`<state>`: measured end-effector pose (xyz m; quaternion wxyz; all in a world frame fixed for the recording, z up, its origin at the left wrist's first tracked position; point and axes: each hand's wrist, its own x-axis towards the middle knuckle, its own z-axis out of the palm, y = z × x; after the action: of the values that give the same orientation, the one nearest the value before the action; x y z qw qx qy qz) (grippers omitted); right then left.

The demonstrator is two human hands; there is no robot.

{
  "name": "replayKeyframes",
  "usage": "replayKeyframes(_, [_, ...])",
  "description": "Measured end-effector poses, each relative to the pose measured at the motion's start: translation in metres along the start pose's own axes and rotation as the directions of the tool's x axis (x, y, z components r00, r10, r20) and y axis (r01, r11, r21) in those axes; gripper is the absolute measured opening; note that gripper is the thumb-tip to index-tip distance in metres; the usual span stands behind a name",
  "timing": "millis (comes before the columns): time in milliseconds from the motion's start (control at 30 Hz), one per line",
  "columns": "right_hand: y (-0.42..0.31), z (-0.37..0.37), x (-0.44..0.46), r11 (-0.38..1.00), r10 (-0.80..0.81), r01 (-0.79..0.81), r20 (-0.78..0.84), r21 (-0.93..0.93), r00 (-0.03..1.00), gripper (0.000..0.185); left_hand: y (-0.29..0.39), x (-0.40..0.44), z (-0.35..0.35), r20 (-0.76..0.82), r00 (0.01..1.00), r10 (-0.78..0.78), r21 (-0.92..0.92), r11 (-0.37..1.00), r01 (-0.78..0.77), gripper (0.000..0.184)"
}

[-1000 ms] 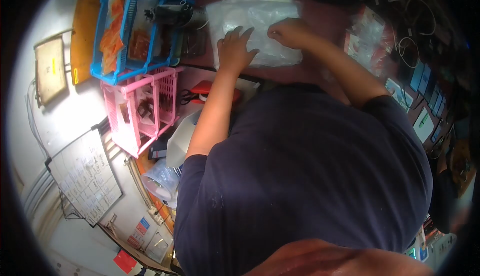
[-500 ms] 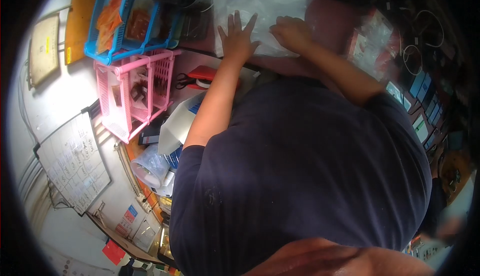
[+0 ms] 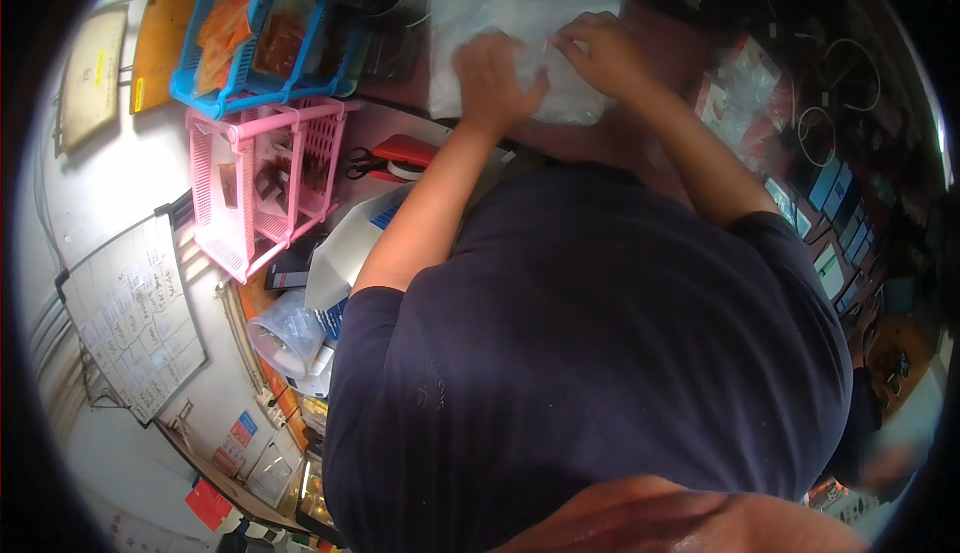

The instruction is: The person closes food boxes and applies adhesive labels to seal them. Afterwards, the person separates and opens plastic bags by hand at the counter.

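A clear plastic bag [image 3: 575,3], pale and slightly wrinkled, lies flat on the dark red table. Over its lower left part is my left hand [image 3: 495,78], a little blurred, with the thumb held away from the fingers and nothing visible in it. My right hand [image 3: 605,58] is above the bag's right side, thumb and forefinger pinched together. A tiny pale bit shows at those fingertips, too small to name.
Blue [image 3: 215,103] and pink plastic baskets [image 3: 225,193] stand at the left. Scissors [image 3: 365,163] lie beside a red item [image 3: 405,150]. Crumpled clear plastic [image 3: 750,93], white cables [image 3: 850,48] and several phones [image 3: 845,203] are at the right.
My left hand has moved slightly right and down, its fingers less stretched out. My right hand has gone from a loose fist to a fingertip pinch. The bag appears slightly lower in view.
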<state>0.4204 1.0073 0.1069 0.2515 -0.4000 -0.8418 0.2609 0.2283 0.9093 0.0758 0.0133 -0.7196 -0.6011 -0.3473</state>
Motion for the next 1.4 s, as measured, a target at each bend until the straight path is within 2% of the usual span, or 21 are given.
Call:
replayKeyframes(33, [0.001, -0.001, 0.003, 0.996, -0.023, 0.024, 0.015, -0.086, 1.0, 0.03, 0.008, 0.002, -0.002, 0.141, 0.989, 0.048, -0.08, 0.996, -0.037, 0.076])
replayKeyframes(100, [0.0, -0.004, 0.012, 0.987, -0.161, 0.161, 0.012, -0.005, 0.987, 0.028, 0.03, -0.001, -0.002, 0.401, 0.902, 0.16, -0.244, 0.968, -0.063, 0.068])
replayKeyframes(133, [-0.002, -0.004, 0.015, 0.973, -0.227, 0.226, 0.01, 0.039, 0.974, 0.027, 0.035, -0.004, 0.003, 0.404, 0.906, 0.127, -0.149, 0.986, -0.072, 0.065])
replayKeyframes(200, [-0.012, -0.006, 0.018, 0.964, -0.157, 0.141, 0.054, 0.223, 0.986, 0.023, 0.037, -0.013, 0.016, 0.401, 0.914, 0.068, 0.04, 0.995, -0.091, 0.06])
replayKeyframes(300, [-0.027, -0.018, 0.015, 0.911, -0.058, 0.007, 0.112, 0.411, 0.992, 0.023, 0.023, -0.02, 0.028, 0.634, 0.77, -0.069, 0.237, 0.965, -0.109, 0.053])
replayKeyframes(400, [-0.026, -0.028, 0.018, 0.8, 0.045, -0.13, 0.158, 0.585, 0.986, 0.028, 0.022, -0.004, 0.019, 0.736, 0.677, -0.015, 0.173, 0.971, -0.166, 0.047])
replayKeyframes(433, [-0.025, -0.032, 0.019, 0.748, 0.082, -0.178, 0.176, 0.64, 0.981, 0.03, 0.02, -0.003, 0.02, 0.681, 0.732, 0.015, 0.151, 0.975, -0.16, 0.044])
replayKeyframes(533, [-0.03, -0.033, 0.029, 0.679, 0.409, -0.337, 0.045, 0.652, 0.911, 0.033, 0.028, 0.004, 0.014, 0.47, 0.867, 0.164, -0.005, 0.983, -0.183, 0.038])
replayKeyframes(600, [-0.004, -0.017, 0.033, 0.761, 0.392, -0.402, 0.132, 0.509, 0.91, 0.032, 0.034, 0.01, -0.004, 0.253, 0.915, 0.314, -0.198, 0.943, -0.268, 0.04])
replayKeyframes(633, [0.003, -0.013, 0.033, 0.794, 0.391, -0.425, 0.171, 0.435, 0.904, 0.031, 0.035, 0.011, -0.01, 0.116, 0.965, 0.235, -0.182, 0.96, -0.212, 0.041])
replayKeyframes(700, [0.012, -0.01, 0.024, 0.864, 0.245, -0.356, 0.318, 0.358, 0.916, 0.026, 0.035, 0.012, -0.02, -0.158, 0.986, 0.056, -0.177, 0.981, -0.084, 0.044])
replayKeyframes(767, [0.014, -0.006, 0.016, 0.927, 0.037, -0.158, 0.334, 0.341, 0.942, 0.022, 0.016, 0.027, -0.012, -0.276, 0.96, -0.043, -0.236, 0.971, -0.024, 0.059])
replayKeyframes(833, [0.009, -0.004, 0.016, 0.924, -0.248, 0.172, 0.193, 0.343, 0.949, 0.021, -0.001, 0.031, -0.005, -0.142, 0.977, -0.161, -0.325, 0.94, 0.108, 0.072])
replayKeyframes(900, [-0.014, -0.02, 0.02, 0.945, -0.253, 0.194, 0.213, 0.262, 0.944, 0.022, -0.01, 0.027, -0.002, 0.248, 0.934, -0.256, -0.377, 0.863, 0.336, 0.083])
replayKeyframes(933, [-0.028, -0.031, 0.019, 0.954, -0.251, 0.202, 0.223, 0.221, 0.942, 0.022, -0.009, 0.032, -0.007, 0.362, 0.895, -0.259, -0.35, 0.853, 0.388, 0.092])
replayKeyframes(1033, [-0.037, -0.051, 0.016, 0.951, -0.256, 0.243, 0.045, 0.194, 0.966, 0.019, -0.016, 0.03, -0.003, 0.418, 0.906, -0.066, -0.016, 0.997, 0.08, 0.08])
replayKeyframes(1133, [-0.055, -0.088, 0.015, 0.941, -0.077, 0.082, -0.028, 0.329, 0.997, 0.016, -0.025, 0.02, 0.005, 0.511, 0.82, -0.258, -0.115, 0.925, 0.362, 0.072])
replayKeyframes(1233, [-0.059, -0.121, 0.009, 0.87, -0.018, 0.057, -0.084, 0.489, 0.996, 0.016, -0.019, 0.023, 0.011, 0.488, 0.795, -0.361, 0.041, 0.919, 0.392, 0.067])
replayKeyframes(1267, [-0.065, -0.126, 0.006, 0.789, 0.031, 0.079, -0.168, 0.61, 0.985, 0.018, -0.02, 0.025, 0.012, 0.38, 0.881, -0.282, 0.121, 0.959, 0.256, 0.064])
replayKeyframes(1367, [-0.07, -0.15, 0.009, 0.782, -0.03, 0.221, -0.318, 0.583, 0.948, 0.021, -0.016, 0.04, 0.003, 0.419, 0.824, -0.381, 0.19, 0.925, 0.33, 0.071])
replayKeyframes(1400, [-0.073, -0.151, 0.012, 0.77, 0.049, 0.18, -0.339, 0.612, 0.94, 0.025, -0.012, 0.045, 0.0, 0.406, 0.817, -0.41, 0.233, 0.911, 0.341, 0.074])
